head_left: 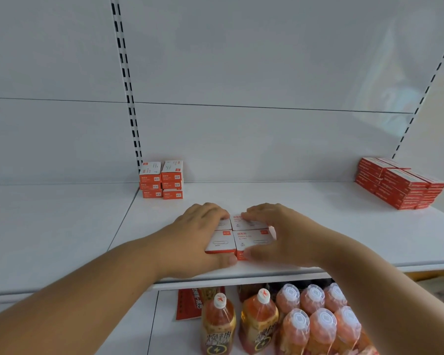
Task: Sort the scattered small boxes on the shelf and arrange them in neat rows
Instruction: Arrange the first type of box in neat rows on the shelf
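- Head view: a white shelf [318, 226] carries 3 groups of small boxes. At its near middle, 4 white-and-orange paper-clip boxes [241, 237] lie in a tight 2-by-2 block, lids up, edges touching.
- The left hand [198, 231] cups the block's left side: its fingers [215, 213] are curved and pressed together over the far-left box, and the thumb lies along the near edge, touching the near-left box.
- The right hand [282, 234] mirrors it on the right side: fingers held together on the far-right box, thumb against the near-right box's front. Both hands squeeze the block inward rather than pinching any 1 box.
- At the far left, against the back wall, stands a neat stack of the same boxes [161, 180], 2 columns and about 3 high. At the far right sits a pile of flatter red boxes [400, 187], well apart from the hands.
- On the lower shelf, bottled drinks [287, 321] show beneath the edge.
- Judgement on handling: the boxes look like thin card, stiff enough to push by their sides but easy to dent. They are probably light yet dense for their size, and the glossy shelf should let them slide.
- Best hold, I judge: flat palms on opposite side walls of the block, moving all 4 together, with light pressure so that no box pops upward.
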